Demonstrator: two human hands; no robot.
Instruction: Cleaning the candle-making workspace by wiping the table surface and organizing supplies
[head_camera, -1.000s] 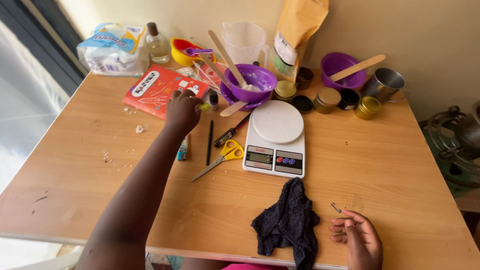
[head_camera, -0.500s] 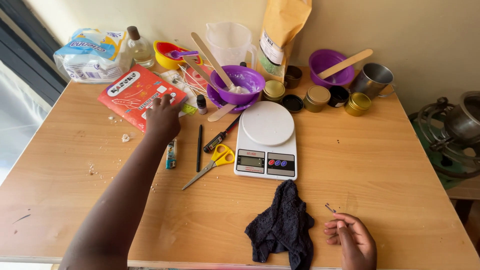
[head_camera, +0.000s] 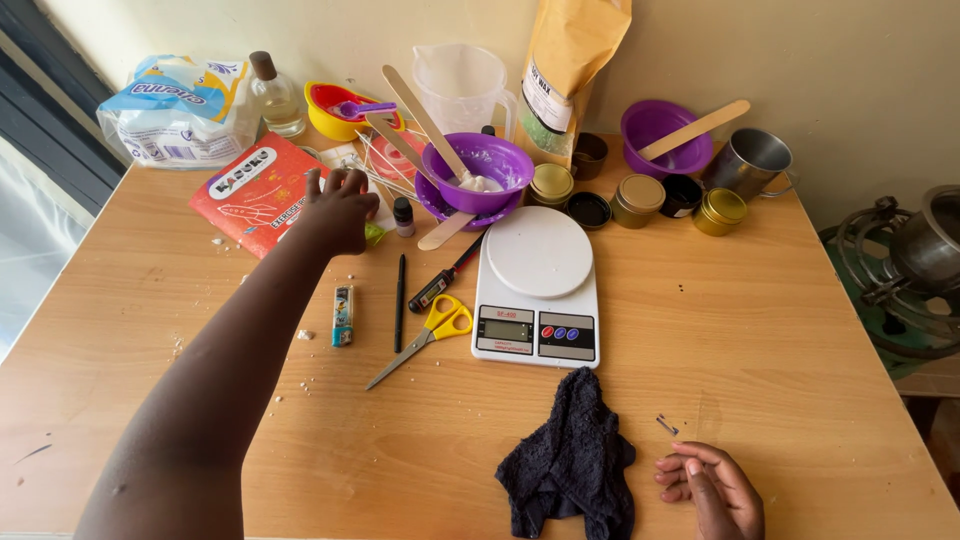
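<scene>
- Our left hand (head_camera: 338, 210) is stretched far out over the table, arm nearly straight, fingers loosely curled and holding nothing we can see; it hovers at the edge of the red booklet (head_camera: 258, 192), left of the white kitchen scale (head_camera: 538, 283).
- Our right hand (head_camera: 712, 490) rests near the table's front edge, fingers bent in, empty, just below a small metal pin (head_camera: 666, 425) and right of the scale.
- The wooden table (head_camera: 760, 330) is light, smooth and dotted with pale crumbs; a cream wall stands behind it.
- Left of the scale lie yellow-handled scissors (head_camera: 432, 331), a black pen (head_camera: 400, 301) and a small lighter (head_camera: 343, 315).
- Behind the scale sits a glossy purple bowl (head_camera: 480, 170) with flat wooden sticks.
- Below the scale lies a dark, fuzzy, crumpled cloth (head_camera: 570, 465).
</scene>
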